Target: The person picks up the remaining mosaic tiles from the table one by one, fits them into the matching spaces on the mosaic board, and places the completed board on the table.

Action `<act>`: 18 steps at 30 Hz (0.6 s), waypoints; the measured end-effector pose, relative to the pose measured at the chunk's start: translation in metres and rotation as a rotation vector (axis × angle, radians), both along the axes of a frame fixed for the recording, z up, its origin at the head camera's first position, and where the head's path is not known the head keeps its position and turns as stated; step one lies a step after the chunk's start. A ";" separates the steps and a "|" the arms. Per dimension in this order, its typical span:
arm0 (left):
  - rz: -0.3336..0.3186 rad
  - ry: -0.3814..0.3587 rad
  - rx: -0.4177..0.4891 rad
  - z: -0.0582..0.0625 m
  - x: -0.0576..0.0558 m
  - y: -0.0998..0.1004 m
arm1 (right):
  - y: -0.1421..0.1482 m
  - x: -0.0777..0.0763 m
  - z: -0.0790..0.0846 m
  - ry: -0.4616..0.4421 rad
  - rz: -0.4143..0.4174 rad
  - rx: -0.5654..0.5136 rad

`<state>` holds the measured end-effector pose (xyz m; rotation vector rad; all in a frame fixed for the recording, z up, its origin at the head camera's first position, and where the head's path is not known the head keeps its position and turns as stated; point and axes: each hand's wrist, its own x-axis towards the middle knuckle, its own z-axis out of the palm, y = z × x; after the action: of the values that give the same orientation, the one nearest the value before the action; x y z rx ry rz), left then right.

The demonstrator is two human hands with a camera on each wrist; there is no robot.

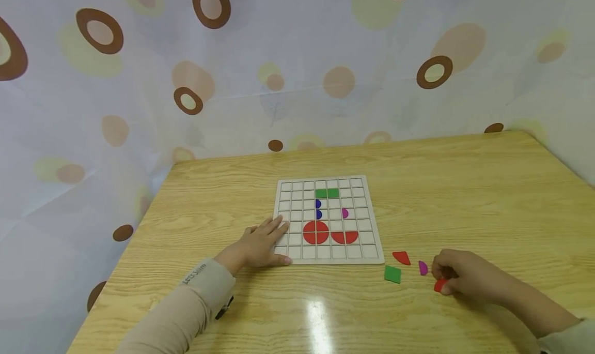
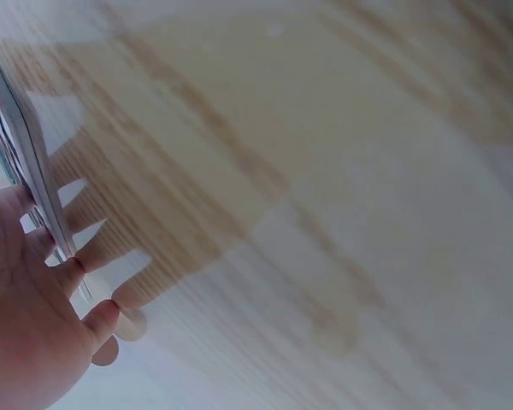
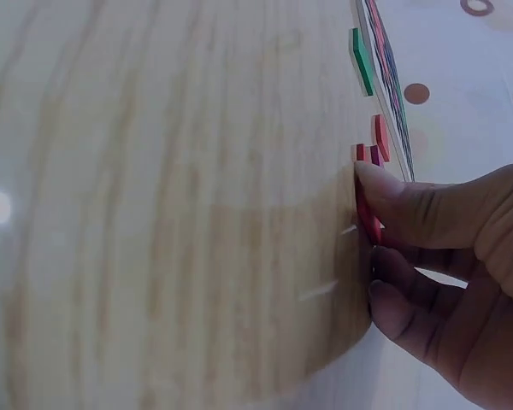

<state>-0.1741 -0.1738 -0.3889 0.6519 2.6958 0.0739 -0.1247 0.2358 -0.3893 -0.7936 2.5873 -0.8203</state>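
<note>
A white grid board (image 1: 366,237) lies on the table, with flat coloured pieces in some squares. My left hand (image 1: 261,244) rests spread at its left edge, fingers and thumb touching the rim. In the left wrist view that hand (image 2: 34,333) appears beside the board's thin edge. Right of the board, my right hand (image 1: 474,276) pinches a red piece (image 1: 439,285) by the tabletop; the fingers hide part of it. Near this hand lie a purple half-round piece (image 1: 423,267), a red quarter-round piece (image 1: 401,258) and a green square (image 1: 392,274).
On the board are green squares (image 1: 321,193), blue half-rounds (image 1: 318,214), a purple half-round (image 1: 345,213), a red circle (image 1: 310,228) made of quarters and a red half-circle (image 1: 351,237). A dotted curtain (image 1: 307,106) hangs behind the wooden table (image 1: 223,188).
</note>
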 end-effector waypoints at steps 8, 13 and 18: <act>0.005 0.000 0.018 0.000 0.002 -0.002 | -0.003 0.002 0.001 -0.044 -0.048 0.022; 0.010 0.001 0.014 -0.001 0.001 -0.002 | 0.000 0.004 -0.001 -0.068 -0.077 -0.011; 0.012 -0.009 0.007 0.000 0.001 -0.001 | 0.005 0.005 -0.002 -0.089 -0.105 -0.058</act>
<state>-0.1732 -0.1743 -0.3891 0.6361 2.6924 0.0896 -0.1192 0.2404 -0.3918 -0.6269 2.5545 -0.9428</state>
